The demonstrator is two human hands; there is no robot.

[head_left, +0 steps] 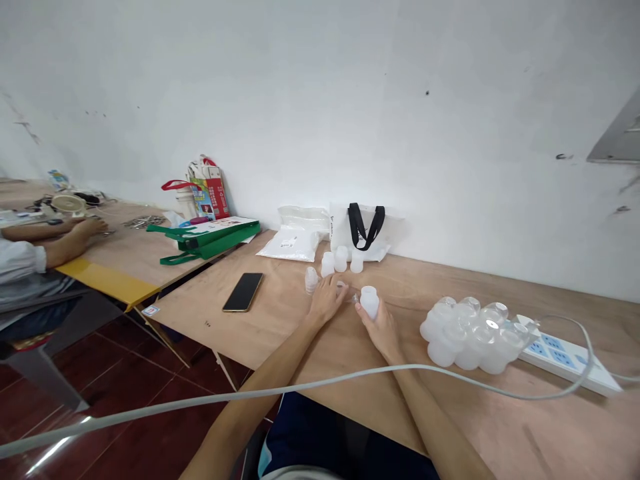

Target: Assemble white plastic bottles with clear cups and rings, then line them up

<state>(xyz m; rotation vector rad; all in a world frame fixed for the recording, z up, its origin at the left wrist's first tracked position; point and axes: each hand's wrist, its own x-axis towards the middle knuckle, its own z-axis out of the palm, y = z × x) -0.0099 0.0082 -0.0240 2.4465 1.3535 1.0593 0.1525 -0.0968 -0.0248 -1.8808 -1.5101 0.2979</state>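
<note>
Near the middle of the pale plywood tabletop (500, 427), the right hand (383, 331) is grasping a white translucent plastic bottle (370, 301), holding it upright and steady. The left hand (326, 300) is hovering just beside it, its grip impossible to tell.

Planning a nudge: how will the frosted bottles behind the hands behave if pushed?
The frosted plastic bottles look translucent, so probably light and thin-walled. Upright on small bases, they would likely tip easily. Their smooth sides may be slippery.

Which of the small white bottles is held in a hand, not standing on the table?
The bottle in the right hand; three others stand together by the white bag.
</note>
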